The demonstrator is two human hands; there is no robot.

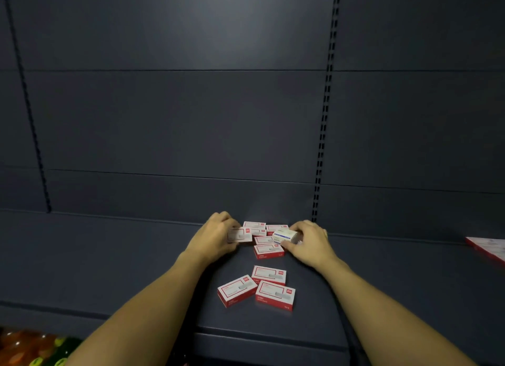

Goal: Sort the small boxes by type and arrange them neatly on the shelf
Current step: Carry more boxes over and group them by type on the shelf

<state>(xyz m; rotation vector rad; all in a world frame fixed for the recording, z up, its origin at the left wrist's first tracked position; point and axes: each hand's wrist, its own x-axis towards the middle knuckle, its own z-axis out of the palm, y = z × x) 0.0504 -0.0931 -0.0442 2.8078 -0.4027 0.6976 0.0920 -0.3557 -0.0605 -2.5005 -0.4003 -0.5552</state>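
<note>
Several small red-and-white boxes lie on the dark grey shelf (136,256). A loose cluster (266,240) sits near the back panel, and three more boxes (269,275) lie closer to the front edge. My left hand (216,237) holds one red-and-white box (240,234) at the cluster's left side. My right hand (308,242) grips a white box with a blue stripe (285,236) at the cluster's right side, slightly raised above the red boxes.
A dark slotted back panel (191,119) rises behind the shelf, with a perforated upright (322,136) right of the boxes. A flat red-and-white pack (489,249) lies at the far right. Orange and green items (30,349) show at the bottom left, below the shelf.
</note>
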